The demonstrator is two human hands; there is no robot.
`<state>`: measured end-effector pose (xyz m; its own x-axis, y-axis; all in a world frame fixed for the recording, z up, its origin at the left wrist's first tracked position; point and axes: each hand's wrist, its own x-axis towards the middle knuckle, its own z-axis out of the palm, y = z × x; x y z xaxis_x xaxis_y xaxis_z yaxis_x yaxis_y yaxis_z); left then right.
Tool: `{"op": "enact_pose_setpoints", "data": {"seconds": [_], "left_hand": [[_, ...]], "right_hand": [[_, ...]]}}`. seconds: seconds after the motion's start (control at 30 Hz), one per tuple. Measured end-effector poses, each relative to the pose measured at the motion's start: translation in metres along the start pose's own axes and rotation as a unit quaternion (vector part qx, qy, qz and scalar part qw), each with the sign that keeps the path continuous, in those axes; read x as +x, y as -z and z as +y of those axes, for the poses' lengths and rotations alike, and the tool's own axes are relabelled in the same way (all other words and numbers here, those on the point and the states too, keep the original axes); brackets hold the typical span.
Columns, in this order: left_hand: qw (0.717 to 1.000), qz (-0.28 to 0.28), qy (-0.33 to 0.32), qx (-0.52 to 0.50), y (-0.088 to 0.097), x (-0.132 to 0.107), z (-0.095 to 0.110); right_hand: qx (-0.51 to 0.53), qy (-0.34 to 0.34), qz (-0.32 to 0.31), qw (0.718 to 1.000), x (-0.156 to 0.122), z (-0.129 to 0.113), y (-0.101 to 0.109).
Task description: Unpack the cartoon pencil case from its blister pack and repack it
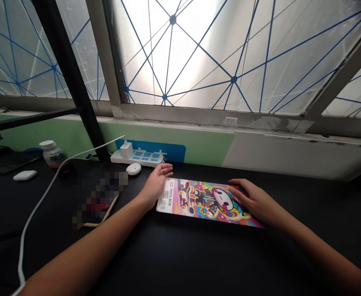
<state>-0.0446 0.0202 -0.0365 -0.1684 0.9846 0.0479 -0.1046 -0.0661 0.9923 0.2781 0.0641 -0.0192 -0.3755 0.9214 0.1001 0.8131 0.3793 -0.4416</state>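
A pencil box [203,201] with a bright cartoon print lies lengthwise across the black desk, between my two hands. Its white label reading "PENCIL BOX" is at the left end. My left hand [156,185] is against that end, its fingers reaching past the far left corner; the thumb is hard to make out. Over the right end rests my right hand [254,201], fingers on the printed face and along the far edge. Together the hands hold the box by its two ends. The underside of the box is hidden.
Left of my left arm lies a phone [100,209], partly blurred out. Behind it are a white earbud case [133,169] and a power strip [146,157] with a charger. A white cable [41,205] runs across the left side, near a white-capped bottle [53,154] and a mouse-like white object [25,175].
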Motion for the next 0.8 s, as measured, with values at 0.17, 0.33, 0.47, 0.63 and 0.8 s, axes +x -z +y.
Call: {"op": "enact_pose_setpoints", "data": {"seconds": [0.17, 0.33, 0.47, 0.63, 0.8], "left_hand": [[0.999, -0.003, 0.041, -0.014, 0.002, 0.001, 0.002], [0.997, 0.039, 0.069, 0.000, 0.004, -0.001, 0.009], [0.995, 0.054, 0.077, 0.021, 0.005, 0.000, 0.009], [0.996, 0.035, 0.061, 0.045, 0.006, 0.002, 0.003], [0.997, 0.036, -0.029, 0.059, 0.000, -0.006, 0.004]], "right_hand": [[0.046, 0.008, -0.057, 0.997, -0.007, 0.004, 0.009], [0.050, 0.011, -0.061, 0.997, -0.014, -0.017, 0.004], [0.029, 0.015, -0.043, 0.999, -0.016, -0.019, 0.005], [-0.024, 0.062, 0.041, 0.997, -0.016, -0.020, 0.009], [-0.072, 0.158, 0.190, 0.966, -0.021, -0.020, 0.013]]}}
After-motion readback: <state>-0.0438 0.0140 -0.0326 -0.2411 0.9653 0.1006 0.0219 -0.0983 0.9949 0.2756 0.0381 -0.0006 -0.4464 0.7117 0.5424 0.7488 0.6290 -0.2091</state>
